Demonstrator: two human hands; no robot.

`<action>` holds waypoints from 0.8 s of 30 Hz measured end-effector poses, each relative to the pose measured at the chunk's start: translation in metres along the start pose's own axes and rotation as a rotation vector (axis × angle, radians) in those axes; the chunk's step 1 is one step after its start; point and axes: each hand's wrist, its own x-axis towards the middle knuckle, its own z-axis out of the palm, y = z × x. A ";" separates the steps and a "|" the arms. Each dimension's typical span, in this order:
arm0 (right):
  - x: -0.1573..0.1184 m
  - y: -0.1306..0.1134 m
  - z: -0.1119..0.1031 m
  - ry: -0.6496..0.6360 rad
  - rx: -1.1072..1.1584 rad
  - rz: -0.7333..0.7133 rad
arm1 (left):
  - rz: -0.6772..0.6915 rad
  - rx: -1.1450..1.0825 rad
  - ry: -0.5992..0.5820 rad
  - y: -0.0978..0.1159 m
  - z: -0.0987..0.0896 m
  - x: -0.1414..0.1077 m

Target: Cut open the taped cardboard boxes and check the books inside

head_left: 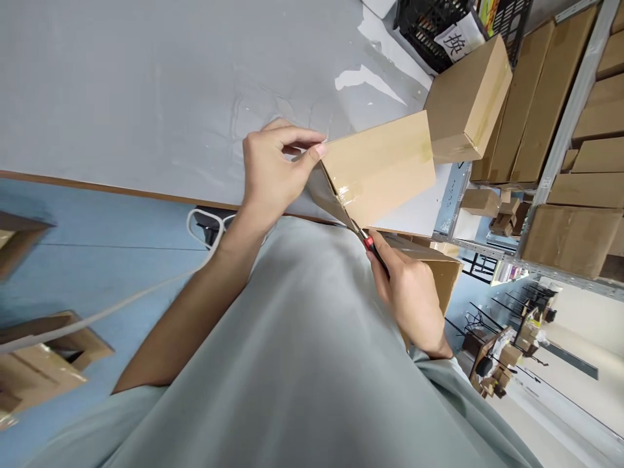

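A closed brown cardboard box point(385, 166) lies at the near edge of the grey table, with glossy clear tape over its near end. My left hand point(277, 162) pinches the box's upper left corner between thumb and fingers. In my right hand point(412, 286) is a slim tool point(374, 250) with a black-and-red handle and a thin metal end. Its metal end meets the lower near edge of the box, beside the taped seam. Whether the tip is inside the seam I cannot tell.
A second cardboard box point(468, 101) stands right behind the first. Beyond it is a black plastic crate point(433, 32) with a paper label. Metal shelving point(560, 123) with several cartons is on the right. A white cable point(146, 296) hangs at left, above open cartons point(53, 364) on the blue floor.
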 end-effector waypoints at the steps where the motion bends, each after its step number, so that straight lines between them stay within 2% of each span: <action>1: 0.000 -0.001 -0.002 0.023 0.005 -0.027 | -0.003 0.008 0.004 0.001 0.000 0.000; 4: 0.016 -0.006 -0.005 0.029 -0.009 -0.055 | -0.012 0.036 0.011 0.003 0.000 -0.001; 9: 0.049 -0.018 -0.004 -0.001 -0.064 0.030 | 0.019 0.039 0.013 0.004 -0.001 0.000; 24: 0.047 -0.022 -0.017 -0.009 -0.083 0.011 | 0.084 -0.020 0.029 -0.005 -0.004 -0.003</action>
